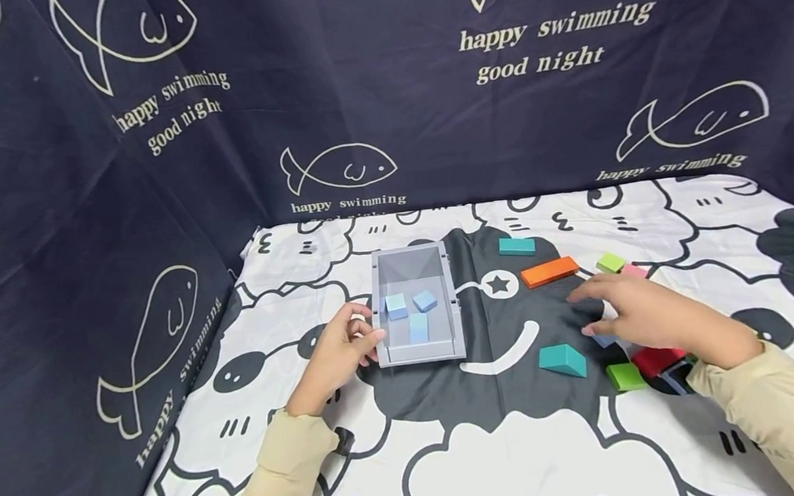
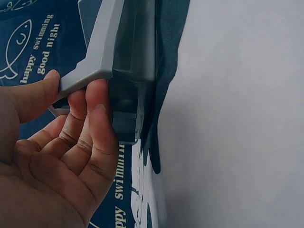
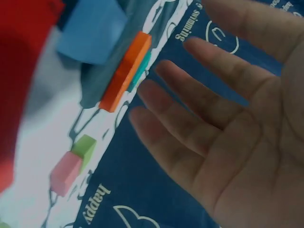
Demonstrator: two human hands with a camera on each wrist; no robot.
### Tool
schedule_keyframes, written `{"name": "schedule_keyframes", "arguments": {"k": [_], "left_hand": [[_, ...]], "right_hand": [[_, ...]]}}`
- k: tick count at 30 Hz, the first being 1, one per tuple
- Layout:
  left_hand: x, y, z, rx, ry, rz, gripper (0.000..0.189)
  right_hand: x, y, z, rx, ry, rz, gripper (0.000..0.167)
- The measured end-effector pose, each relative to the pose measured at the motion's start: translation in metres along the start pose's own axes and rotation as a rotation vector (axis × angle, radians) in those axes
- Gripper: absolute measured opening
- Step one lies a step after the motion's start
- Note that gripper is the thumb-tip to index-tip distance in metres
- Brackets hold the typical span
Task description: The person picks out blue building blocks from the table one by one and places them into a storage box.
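Navy fish-print curtains (image 1: 370, 101) walled a cartoon-print cloth (image 1: 508, 467), where a person's left hand (image 1: 335, 356) pinched a gray bin (image 1: 420, 351) holding three blue blocks (image 1: 397, 306). The right hand (image 1: 647, 313), fingers apart, hovered above colored blocks (image 1: 624, 377).

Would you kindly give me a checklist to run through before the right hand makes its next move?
1. Gray bin held: ok; the left hand pinches its rim.
2. Room inside the gray bin: ok; three light-blue blocks leave bare floor between them.
3. Right hand free: ok; its palm is empty.
4. Blue block gripped: not ok; no fingers are curled round it.
5. Red block free of its neighbours: cannot tell; the right arm hides part of that cluster in the head view.
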State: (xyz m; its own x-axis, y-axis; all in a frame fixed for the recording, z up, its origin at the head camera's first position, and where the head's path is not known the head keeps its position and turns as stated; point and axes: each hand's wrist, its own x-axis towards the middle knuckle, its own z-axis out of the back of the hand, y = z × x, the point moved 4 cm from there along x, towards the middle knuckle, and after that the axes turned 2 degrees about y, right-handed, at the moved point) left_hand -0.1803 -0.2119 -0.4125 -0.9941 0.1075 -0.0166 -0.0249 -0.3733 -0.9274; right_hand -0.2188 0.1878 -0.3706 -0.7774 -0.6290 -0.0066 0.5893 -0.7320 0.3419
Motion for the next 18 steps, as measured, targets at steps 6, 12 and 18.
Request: {"name": "schedule_keyframes", "arguments": {"k": [6,12,18], "left_hand": [[-0.001,-0.001,0.001,-0.005,-0.009,0.011,0.030],[0.000,-0.001,0.001,-0.004,-0.010,0.008,0.031],[-0.001,-0.001,0.001,0.001,-0.008,0.008,0.030]], "right_hand": [[0.001,-0.009,-0.010,0.004,0.104,0.005,0.043],[0.002,-0.014,-0.015,-0.003,0.121,-0.003,0.044],[0.002,-0.020,-0.023,0.025,0.165,-0.022,0.044]]}}
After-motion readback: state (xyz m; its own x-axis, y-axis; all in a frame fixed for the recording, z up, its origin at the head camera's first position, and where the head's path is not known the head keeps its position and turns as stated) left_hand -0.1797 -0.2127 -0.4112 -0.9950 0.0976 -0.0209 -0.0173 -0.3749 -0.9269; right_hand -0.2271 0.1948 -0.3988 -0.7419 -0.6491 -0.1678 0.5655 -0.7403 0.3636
